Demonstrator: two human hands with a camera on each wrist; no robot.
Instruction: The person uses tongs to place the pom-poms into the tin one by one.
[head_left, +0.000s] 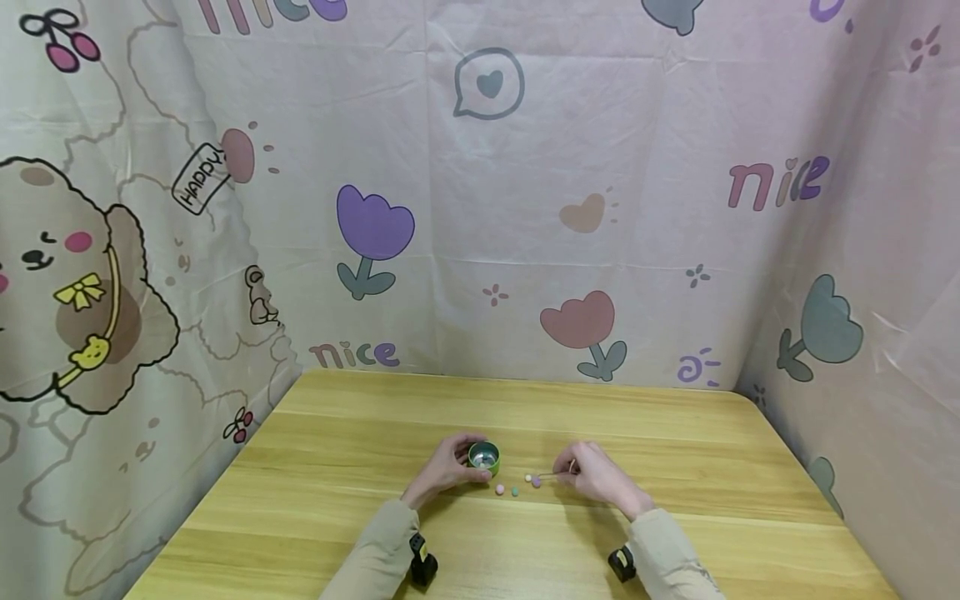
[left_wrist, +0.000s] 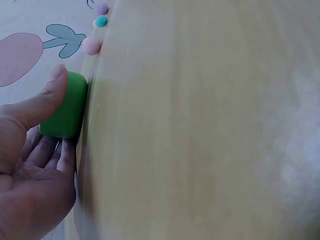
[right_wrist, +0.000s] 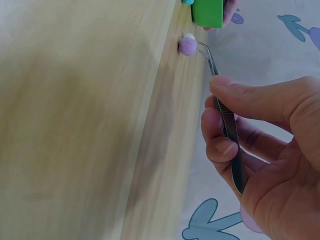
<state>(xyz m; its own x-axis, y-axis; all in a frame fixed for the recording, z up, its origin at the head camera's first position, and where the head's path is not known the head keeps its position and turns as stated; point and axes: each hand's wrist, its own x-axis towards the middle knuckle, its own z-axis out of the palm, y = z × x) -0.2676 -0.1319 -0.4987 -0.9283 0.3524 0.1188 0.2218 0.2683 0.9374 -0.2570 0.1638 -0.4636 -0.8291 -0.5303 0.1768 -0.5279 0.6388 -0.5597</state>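
Observation:
My left hand [head_left: 448, 463] holds a small round green tin [head_left: 484, 468] upright on the table, thumb on the near side and fingers around the far side. Its silvery inside shows from above. Between the hands lie a pink pom-pom [head_left: 500, 490], a teal pom-pom [head_left: 515, 492], a purple pom-pom [head_left: 536, 482] and a pale yellow pom-pom [head_left: 528, 478]. My right hand [head_left: 597, 473] pinches metal tweezers [right_wrist: 227, 120] between thumb and fingers. Their bent tips stand slightly apart, close to the purple and pale pom-poms, with nothing between them.
The wooden table [head_left: 300, 517] reaches back to a patterned cloth [head_left: 487, 208], which also hangs along both sides. Dark wrist devices sit by the sleeves, one at the left cuff [head_left: 423, 563] and one at the right cuff [head_left: 622, 564].

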